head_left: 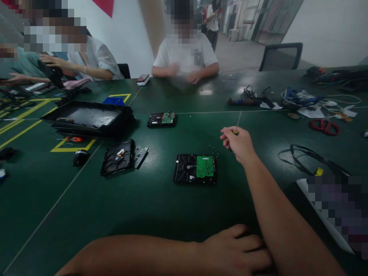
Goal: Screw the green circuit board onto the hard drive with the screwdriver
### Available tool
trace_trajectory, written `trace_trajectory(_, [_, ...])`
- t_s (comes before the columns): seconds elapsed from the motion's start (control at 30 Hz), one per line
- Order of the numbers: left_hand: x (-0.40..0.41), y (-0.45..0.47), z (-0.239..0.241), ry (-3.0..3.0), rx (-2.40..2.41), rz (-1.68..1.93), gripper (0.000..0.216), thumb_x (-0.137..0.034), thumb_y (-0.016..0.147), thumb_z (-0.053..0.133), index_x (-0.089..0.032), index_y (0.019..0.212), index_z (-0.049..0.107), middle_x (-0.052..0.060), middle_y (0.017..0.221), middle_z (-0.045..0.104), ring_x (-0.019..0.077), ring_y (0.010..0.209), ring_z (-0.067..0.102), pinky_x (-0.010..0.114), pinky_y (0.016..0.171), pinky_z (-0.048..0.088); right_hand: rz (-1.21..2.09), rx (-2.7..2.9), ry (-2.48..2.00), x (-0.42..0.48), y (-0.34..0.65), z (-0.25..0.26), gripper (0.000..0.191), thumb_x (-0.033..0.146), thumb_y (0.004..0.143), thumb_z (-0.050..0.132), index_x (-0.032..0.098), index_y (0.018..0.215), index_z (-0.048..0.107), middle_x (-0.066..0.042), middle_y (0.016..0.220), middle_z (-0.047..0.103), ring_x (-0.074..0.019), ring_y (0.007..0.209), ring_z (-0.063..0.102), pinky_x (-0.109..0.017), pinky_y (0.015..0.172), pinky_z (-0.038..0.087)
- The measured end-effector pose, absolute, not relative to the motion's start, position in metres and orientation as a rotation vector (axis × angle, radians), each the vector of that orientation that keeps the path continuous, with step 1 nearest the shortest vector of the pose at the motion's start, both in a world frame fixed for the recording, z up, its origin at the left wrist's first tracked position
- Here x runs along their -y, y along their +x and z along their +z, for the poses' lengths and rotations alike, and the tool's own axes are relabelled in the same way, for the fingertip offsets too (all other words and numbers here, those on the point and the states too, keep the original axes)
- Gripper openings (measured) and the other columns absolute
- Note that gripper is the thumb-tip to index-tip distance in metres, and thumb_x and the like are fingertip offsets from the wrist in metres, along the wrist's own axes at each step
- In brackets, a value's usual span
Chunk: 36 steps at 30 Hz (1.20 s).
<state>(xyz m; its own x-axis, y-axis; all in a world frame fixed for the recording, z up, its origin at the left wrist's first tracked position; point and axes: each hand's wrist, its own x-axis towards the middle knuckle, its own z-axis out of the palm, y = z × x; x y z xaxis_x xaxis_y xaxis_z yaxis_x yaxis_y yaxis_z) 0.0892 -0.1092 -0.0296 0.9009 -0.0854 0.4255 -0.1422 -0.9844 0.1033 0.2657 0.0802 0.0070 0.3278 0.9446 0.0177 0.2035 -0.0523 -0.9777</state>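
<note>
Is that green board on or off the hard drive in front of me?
On: the green circuit board lies against the hard drive, within its edges. Whether it's fastened, I cannot tell.

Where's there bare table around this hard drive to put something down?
The widest bare patch of green tabletop lies between the green-board hard drive and your left forearm. A smaller strip separates that drive from your right forearm. It's crowded at far right, with tangled cables, and far left, around the black tray.
</note>
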Motion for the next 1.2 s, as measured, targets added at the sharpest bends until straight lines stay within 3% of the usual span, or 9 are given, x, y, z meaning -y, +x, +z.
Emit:
trace_trajectory(0.17, [0.087, 0.077, -0.010, 2.927, -0.084, 0.657, 0.042, -0.050, 0.106, 0.044, -0.019, 0.114, 0.071, 0.011, 0.123, 0.070, 0.0250, 0.109, 0.065, 0.039, 0.097, 0.054, 0.917, 1.403, -1.731, -0.071, 0.270, 0.003, 0.017, 0.038, 0.086, 0.073, 0.022, 0.092, 0.072, -0.004, 0.078, 0.073, -0.0139, 0.054, 0.061, -0.026, 0.045, 0.045])
trace_trajectory(0.27, [0.058, 0.058, 0.002, 2.927, -0.392, 0.639, 0.039, -0.039, 0.102, 0.052, -0.013, 0.129, 0.064, 0.016, 0.133, 0.066, 0.0307, 0.129, 0.058, 0.046, 0.112, 0.047, 0.937, 1.606, -1.782, -0.065, 0.267, 0.008, 0.017, 0.037, 0.082, 0.077, 0.021, 0.086, 0.073, -0.004, 0.075, 0.073, -0.0141, 0.053, 0.061, -0.026, 0.046, 0.045])
trace_trajectory(0.4, [0.022, 0.038, 0.001, 2.846, -0.770, 0.622, 0.048, -0.040, 0.097, 0.060, -0.015, 0.137, 0.057, 0.018, 0.143, 0.059, 0.0362, 0.138, 0.050, 0.054, 0.116, 0.043, 0.837, 1.772, -1.798, -0.064, 0.260, 0.013, 0.014, 0.034, 0.077, 0.079, 0.023, 0.085, 0.074, -0.002, 0.080, 0.075, -0.0159, 0.061, 0.066, -0.028, 0.055, 0.048])
trace_trajectory(0.6, [0.006, 0.034, -0.006, 2.767, -0.818, 0.582, 0.051, -0.041, 0.095, 0.060, -0.016, 0.139, 0.055, 0.016, 0.145, 0.056, 0.0358, 0.137, 0.050, 0.053, 0.117, 0.043, 0.684, 1.913, -1.845, -0.066, 0.268, 0.013, 0.012, 0.034, 0.075, 0.079, 0.026, 0.084, 0.075, -0.001, 0.080, 0.076, -0.0199, 0.073, 0.071, -0.032, 0.065, 0.050])
trace_trajectory(0.93, [-0.006, 0.029, -0.001, 2.793, -0.813, 0.559, 0.043, -0.030, 0.096, 0.055, -0.016, 0.137, 0.057, 0.016, 0.142, 0.059, 0.0336, 0.134, 0.054, 0.051, 0.114, 0.047, 0.735, 1.996, -1.843, -0.067, 0.275, 0.006, 0.006, 0.033, 0.079, 0.074, 0.027, 0.081, 0.075, -0.001, 0.081, 0.076, -0.0198, 0.068, 0.070, -0.033, 0.063, 0.051])
trace_trajectory(1.2, [-0.017, 0.018, -0.006, 2.782, -0.716, 0.552, 0.045, -0.032, 0.098, 0.057, -0.016, 0.140, 0.057, 0.014, 0.146, 0.058, 0.0316, 0.137, 0.053, 0.049, 0.117, 0.046, 0.749, 1.874, -1.894, -0.067, 0.284, 0.005, 0.013, 0.031, 0.083, 0.070, 0.025, 0.094, 0.076, -0.003, 0.083, 0.076, -0.0186, 0.066, 0.069, -0.032, 0.063, 0.051])
